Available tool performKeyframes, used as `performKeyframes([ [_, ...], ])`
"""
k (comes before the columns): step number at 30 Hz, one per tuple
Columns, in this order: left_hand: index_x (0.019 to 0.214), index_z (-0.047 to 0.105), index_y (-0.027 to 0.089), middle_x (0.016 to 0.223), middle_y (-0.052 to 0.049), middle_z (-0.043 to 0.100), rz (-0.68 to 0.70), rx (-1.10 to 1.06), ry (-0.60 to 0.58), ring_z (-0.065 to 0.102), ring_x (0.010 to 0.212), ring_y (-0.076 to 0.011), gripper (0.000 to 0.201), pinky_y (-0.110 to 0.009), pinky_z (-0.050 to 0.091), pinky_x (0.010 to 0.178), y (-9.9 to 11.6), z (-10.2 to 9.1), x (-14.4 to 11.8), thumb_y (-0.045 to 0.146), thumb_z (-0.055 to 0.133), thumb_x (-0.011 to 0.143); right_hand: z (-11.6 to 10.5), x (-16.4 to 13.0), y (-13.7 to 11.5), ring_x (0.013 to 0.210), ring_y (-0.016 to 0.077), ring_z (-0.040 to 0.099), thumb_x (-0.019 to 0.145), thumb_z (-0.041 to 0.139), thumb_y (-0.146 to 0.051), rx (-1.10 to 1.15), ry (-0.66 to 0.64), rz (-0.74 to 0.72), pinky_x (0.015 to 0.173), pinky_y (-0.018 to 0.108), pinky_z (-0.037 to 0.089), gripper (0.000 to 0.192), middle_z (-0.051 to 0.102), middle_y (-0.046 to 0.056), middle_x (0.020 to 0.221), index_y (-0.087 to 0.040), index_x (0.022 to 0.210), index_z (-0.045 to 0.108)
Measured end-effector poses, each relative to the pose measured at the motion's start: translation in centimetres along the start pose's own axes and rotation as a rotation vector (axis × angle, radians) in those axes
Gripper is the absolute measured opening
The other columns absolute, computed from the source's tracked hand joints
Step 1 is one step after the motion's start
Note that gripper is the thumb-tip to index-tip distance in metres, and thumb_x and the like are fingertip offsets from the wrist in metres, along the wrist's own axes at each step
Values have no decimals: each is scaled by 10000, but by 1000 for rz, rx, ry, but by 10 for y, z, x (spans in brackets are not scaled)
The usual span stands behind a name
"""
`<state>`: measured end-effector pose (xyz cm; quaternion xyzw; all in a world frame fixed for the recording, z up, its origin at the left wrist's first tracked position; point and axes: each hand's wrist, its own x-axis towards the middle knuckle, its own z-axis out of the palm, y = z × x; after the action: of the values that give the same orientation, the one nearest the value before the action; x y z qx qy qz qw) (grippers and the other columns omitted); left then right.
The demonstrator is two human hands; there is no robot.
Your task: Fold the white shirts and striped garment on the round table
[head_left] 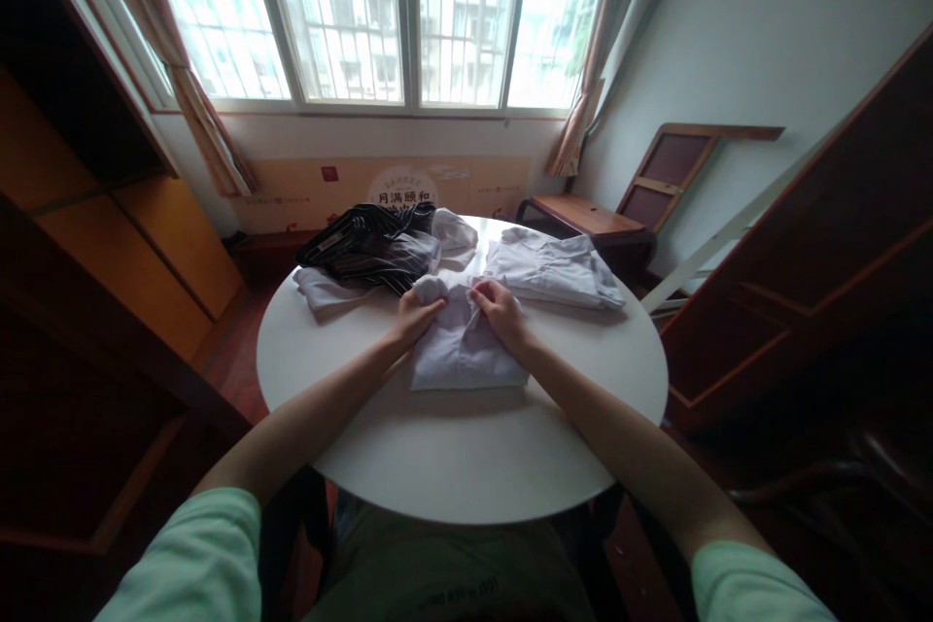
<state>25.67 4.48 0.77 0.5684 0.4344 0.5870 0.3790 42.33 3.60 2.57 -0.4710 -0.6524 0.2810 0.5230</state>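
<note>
White folded shirt [462, 350] lies on the round table [466, 457] (mid-table); left hand [415, 316] and right hand [501, 311] each pinch its upper edge, fingers closed on the cloth

A room in a home, most likely a bedroom or living room. Across the top of the frame, a wide barred window [379, 15] with curtains [190, 87] drawn to both sides, apartment blocks visible outside. In the middle, a round white table [466, 447] piled with shirts [550, 272] and other clothes [368, 248]. At left and right edges, dark wooden cupboards [823, 262]; at upper right, a wooden chair [619, 209] against the pale wall.
</note>
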Motion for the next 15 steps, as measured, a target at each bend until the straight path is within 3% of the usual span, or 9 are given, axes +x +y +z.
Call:
performKeyframes([
  [6, 758, 648, 132, 722, -27, 630, -77, 59, 135, 550, 641, -129, 268, -214, 437, 556, -10, -3, 7, 285, 700, 544, 0, -5, -4, 647, 148, 537, 760, 498, -340, -148, 115, -80, 644, 267, 410, 156, 593, 27, 717, -186, 771, 525],
  [9, 745, 645, 134, 719, -25, 632, -88, 62, 165, 558, 641, -130, 246, -210, 436, 551, -11, -3, 7, 284, 690, 555, 2, -10, -9, 607, 147, 522, 748, 535, -325, -322, 59, -130, 611, 262, 388, 140, 572, 14, 674, -190, 771, 509],
  [15, 752, 642, 136, 726, -23, 636, -96, 103, 184, 573, 654, -132, 228, -209, 437, 565, -12, -4, 7, 276, 675, 575, 14, -28, -25, 580, 159, 508, 705, 589, -525, -700, -156, -154, 535, 259, 298, 334, 578, 24, 637, -198, 696, 518],
])
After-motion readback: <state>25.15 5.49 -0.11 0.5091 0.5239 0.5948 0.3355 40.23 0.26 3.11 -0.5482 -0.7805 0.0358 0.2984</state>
